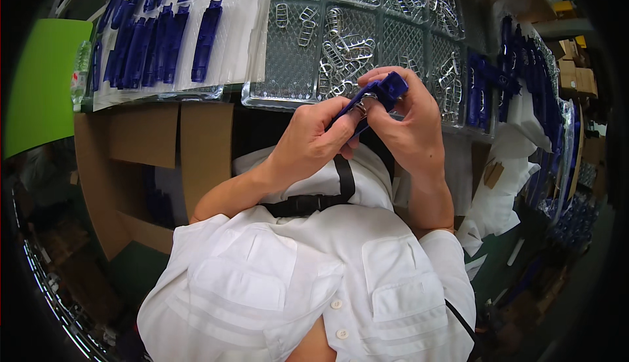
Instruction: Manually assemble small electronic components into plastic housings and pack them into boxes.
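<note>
Both my hands hold a dark blue plastic piece (392,85) in front of the trays, close to my waist. My left hand (311,133) pinches its lower left end between thumb and fingers. Around its upper right end curl the fingers of my right hand (414,126), with the thumb pressing inward. A small shiny metal loop (362,107) shows at the piece between my two thumbs; its exact fit is partly hidden by the fingers. Just beyond my hands, a clear compartment tray (282,67) holds many loose metal loops (342,54).
Rows of long blue plastic pieces (207,41) lie on a white sheet (239,47) at the far left. A clear bottle (81,67) stands beside a green panel (39,90). An open cardboard box (206,159) is below left. More blue pieces (481,93) are at right.
</note>
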`<state>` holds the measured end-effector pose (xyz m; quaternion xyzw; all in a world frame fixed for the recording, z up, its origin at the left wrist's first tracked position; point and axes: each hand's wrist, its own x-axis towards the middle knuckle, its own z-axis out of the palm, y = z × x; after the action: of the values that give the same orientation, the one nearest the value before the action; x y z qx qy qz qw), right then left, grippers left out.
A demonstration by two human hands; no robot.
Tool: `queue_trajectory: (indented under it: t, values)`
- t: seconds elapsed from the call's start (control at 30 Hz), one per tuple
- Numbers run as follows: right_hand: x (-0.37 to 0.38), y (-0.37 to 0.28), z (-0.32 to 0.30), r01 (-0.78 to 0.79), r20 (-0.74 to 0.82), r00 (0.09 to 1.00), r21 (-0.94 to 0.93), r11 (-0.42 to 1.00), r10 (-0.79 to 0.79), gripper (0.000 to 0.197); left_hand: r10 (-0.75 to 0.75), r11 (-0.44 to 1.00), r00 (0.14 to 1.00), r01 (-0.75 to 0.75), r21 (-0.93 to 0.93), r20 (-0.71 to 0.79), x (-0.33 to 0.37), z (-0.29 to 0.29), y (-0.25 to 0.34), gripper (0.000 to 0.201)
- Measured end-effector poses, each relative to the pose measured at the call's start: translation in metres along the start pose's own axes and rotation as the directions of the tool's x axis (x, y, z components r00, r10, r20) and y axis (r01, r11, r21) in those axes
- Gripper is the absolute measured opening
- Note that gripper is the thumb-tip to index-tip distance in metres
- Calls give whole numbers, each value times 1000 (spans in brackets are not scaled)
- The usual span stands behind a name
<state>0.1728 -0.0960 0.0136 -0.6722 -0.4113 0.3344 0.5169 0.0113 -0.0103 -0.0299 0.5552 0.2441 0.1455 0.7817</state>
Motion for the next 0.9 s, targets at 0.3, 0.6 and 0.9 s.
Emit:
queue_trajectory:
  t: [0.3, 0.6, 0.9]
  values:
    - [11, 16, -5, 8, 33, 999, -136, 991, -3, 21, -37, 999, 998, 39, 28, -57, 16, -1, -5, 22]
    - [9, 27, -24, 349, -141, 937, 412, 842, -320, 32, 201, 980, 960, -200, -24, 197, 0, -15, 15, 40]
    - [10, 23, -35, 381, -36, 920, 320, 867, -391, 31, 577, 627, 805, -546, 555, 139, -12, -18, 37, 53]
